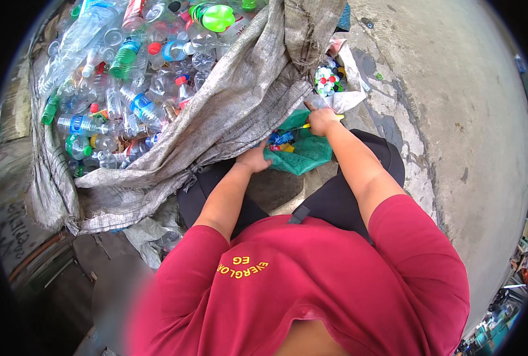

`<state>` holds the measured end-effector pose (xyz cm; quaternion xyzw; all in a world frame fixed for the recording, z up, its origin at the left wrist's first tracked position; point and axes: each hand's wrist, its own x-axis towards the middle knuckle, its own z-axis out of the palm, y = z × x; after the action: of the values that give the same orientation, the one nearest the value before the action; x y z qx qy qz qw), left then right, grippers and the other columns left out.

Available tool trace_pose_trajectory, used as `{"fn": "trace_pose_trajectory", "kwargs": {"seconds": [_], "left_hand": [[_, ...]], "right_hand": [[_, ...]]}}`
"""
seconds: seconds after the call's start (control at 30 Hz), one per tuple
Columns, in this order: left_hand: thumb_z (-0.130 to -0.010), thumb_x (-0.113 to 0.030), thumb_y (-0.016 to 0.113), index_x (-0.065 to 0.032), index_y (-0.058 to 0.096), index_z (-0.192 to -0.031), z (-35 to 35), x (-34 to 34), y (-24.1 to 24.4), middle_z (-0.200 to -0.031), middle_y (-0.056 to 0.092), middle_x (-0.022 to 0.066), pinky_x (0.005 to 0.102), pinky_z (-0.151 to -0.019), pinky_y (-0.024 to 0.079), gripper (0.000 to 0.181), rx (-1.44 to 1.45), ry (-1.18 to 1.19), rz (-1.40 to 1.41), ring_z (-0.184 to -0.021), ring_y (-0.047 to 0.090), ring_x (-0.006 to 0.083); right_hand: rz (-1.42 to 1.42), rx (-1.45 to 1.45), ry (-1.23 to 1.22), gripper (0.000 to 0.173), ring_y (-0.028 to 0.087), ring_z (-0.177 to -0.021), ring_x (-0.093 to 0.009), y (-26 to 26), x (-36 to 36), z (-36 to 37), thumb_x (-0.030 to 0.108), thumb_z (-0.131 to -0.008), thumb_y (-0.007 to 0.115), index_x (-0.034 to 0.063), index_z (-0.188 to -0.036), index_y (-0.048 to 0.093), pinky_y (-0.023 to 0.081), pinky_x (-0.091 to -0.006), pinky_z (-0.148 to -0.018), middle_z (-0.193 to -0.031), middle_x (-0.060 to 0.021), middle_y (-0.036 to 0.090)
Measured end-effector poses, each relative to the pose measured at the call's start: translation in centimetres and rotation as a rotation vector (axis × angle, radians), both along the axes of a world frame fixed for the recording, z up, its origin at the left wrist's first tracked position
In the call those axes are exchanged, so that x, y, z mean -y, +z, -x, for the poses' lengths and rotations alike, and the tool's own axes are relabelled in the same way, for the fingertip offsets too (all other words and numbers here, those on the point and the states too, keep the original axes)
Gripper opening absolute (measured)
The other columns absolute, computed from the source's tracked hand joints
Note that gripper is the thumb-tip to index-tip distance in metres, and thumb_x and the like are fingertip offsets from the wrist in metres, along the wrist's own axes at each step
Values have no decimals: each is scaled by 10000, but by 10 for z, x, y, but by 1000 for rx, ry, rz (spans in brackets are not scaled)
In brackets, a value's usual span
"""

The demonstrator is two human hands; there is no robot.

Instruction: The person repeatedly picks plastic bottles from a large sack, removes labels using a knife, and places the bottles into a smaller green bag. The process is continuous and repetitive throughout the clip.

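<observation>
My left hand (pixel 254 158) is at the near left edge of a green plastic bag (pixel 306 162), beside the grey woven sack (pixel 228 102); whether its fingers grip the bag is unclear. Blue, red and yellow plastic labels or wrappers (pixel 281 139) lie inside the green bag. My right hand (pixel 321 120) is closed around a thin yellow-handled tool, perhaps a knife (pixel 340 117), at the bag's far right side, with its index finger stretched out. Just beyond it, a white bag (pixel 349 100) holds many bottle caps (pixel 328 80), mostly white, green and red.
Plastic bottles (pixel 139 104) fill the large open sack on the left, many of them clear or green. Concrete floor (pixel 451 111) stretches along the right. Assorted scrap (pixel 520 267) lies at the far right rim. A blurred shape shows at lower left.
</observation>
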<state>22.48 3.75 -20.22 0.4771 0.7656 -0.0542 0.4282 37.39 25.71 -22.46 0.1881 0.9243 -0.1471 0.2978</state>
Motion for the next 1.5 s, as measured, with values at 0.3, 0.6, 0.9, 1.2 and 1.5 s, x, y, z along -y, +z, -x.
{"fn": "trace_pose_trajectory", "kwargs": {"seconds": [0.3,0.6,0.9,1.2,1.5], "left_hand": [[-834,-193,487,-102,393,-1372,-70,15,-44,-1457,295,161,535,-1093,179,554,-286,-699,-120,-1357,268,300],[-793,-193,569,-128,490,-1312,-68,11,-47,-1191,598,80,502,-1057,245,529,-130,-920,406,-1177,504,252],[-789,-110,501,-120,621,-1063,-40,-71,128,-993,633,139,425,-839,476,299,25,-15,-398,-975,597,309],[-764,-331,640,-194,561,-1232,-209,-137,234,-1114,589,132,452,-907,426,493,310,-1055,-521,-1100,523,282],[-802,-241,537,-168,678,-916,-99,-89,180,-912,602,25,378,-773,387,196,-593,-813,-778,-929,538,184]], "right_hand": [[113,126,-124,331,596,-1066,-264,-28,37,28,175,-777,554,24,-1055,652,493,-362,-871,-1238,-135,564],[-58,50,-259,259,642,-969,-269,21,-27,50,200,-806,560,73,-995,682,522,-361,-785,-1091,-130,642],[-460,385,83,276,638,-923,-267,-7,20,26,181,-873,481,68,-1069,638,522,-403,-668,-1138,-103,611],[-563,524,582,66,586,-502,-211,37,107,24,162,-739,658,112,-777,674,444,-401,-516,-664,10,608],[-576,289,725,177,628,-588,-220,87,160,-1,236,-841,570,109,-847,693,454,-432,-555,-725,-22,660]]}}
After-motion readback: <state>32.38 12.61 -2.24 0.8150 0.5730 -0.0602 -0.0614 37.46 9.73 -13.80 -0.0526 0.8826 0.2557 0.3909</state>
